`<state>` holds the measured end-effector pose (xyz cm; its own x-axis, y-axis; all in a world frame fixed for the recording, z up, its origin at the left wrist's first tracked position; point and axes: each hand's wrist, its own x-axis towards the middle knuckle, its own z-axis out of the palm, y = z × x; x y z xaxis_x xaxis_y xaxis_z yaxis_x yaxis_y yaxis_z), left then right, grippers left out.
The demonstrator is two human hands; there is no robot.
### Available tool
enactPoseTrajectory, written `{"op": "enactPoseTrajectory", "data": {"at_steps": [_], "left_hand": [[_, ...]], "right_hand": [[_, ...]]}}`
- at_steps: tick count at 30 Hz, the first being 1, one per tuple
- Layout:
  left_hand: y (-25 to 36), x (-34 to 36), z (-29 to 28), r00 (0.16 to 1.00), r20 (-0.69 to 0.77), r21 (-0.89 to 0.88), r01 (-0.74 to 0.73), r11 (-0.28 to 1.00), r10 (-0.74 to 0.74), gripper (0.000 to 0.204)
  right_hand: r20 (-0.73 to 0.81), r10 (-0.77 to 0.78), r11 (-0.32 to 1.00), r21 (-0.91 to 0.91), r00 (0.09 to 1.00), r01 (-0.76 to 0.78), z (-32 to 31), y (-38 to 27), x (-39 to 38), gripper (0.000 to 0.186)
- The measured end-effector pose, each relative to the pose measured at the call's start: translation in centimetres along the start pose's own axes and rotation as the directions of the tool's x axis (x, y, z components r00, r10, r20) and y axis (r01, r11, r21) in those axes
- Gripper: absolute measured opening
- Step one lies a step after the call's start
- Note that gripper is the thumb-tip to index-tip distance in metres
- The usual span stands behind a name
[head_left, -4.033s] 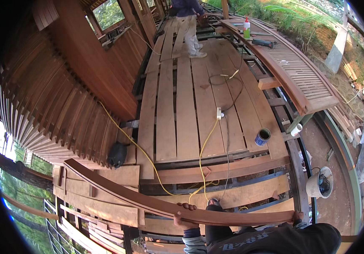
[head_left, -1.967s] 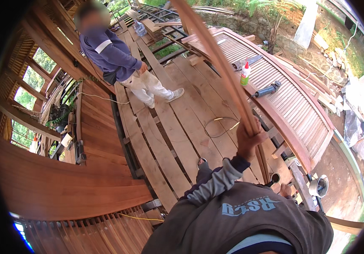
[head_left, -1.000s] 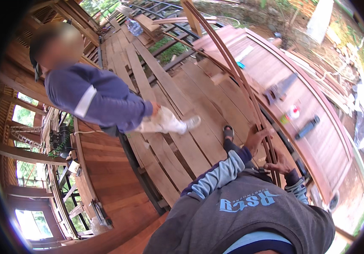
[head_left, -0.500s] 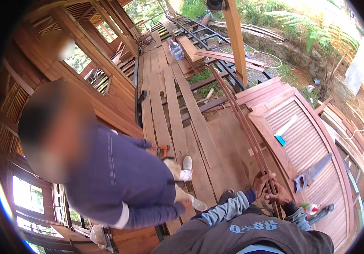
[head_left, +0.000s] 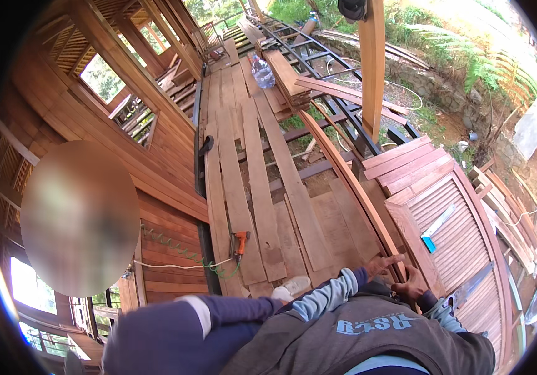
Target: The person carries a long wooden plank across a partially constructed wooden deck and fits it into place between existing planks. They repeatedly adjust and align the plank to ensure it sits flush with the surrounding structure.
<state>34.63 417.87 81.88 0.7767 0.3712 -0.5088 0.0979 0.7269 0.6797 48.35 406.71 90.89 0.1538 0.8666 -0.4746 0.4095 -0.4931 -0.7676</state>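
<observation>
The floor was made of long boards (some were set apart). On the left, a wooden wall was seen, with bright windows.

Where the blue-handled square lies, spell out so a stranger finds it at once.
Find the big slatted wooden panel at the picture's right, just right of the right hand. On its slats, higher in the view than the handsaw, lies a small square. Its bright blue handle sets it apart from the larger saw.

I see a smooth wooden strip, matt wooden floorboards, a glossy plastic water bottle over there, a dull cloth sweatshirt.
</observation>
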Motion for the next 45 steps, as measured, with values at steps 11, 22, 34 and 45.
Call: {"op": "enactPoseTrajectory", "data": {"at_steps": [11, 22, 34, 45], "left_hand": [[2.1, 1.8, -28.2, 0.864, -0.479, 0.172, -0.084, 0.982, 0.158, 0.049], [-7.6, -8.6, -37.6, 0.355, -0.907, -0.12, 0.296, 0.948, -0.226, 0.037], [-1.5, -1.2, -57.6, 0.586, -0.75, 0.619, 0.46, 0.637, 0.306, 0.021], [31.1, -3.6, -76.2, 0.334, -0.934, -0.199, -0.178, 0.964, -0.131, 0.031]], "right_hand": [[0.064, 0.166, 0.966, 0.192, 0.984, -0.175, -2.3, -9.4, 19.4, 0.051], [-0.049, 0.106, 0.959, -0.259, 0.993, -0.115, -2.9, -6.0, 41.6, 0.053], [-0.023, 0.172, 0.811, -0.564, 0.985, -0.155, 2.7, -10.6, 55.7, 0.055], [-0.208, 0.273, 0.729, -0.593, 0.939, -0.343, 8.9, -20.3, 65.7, 0.054]]}}
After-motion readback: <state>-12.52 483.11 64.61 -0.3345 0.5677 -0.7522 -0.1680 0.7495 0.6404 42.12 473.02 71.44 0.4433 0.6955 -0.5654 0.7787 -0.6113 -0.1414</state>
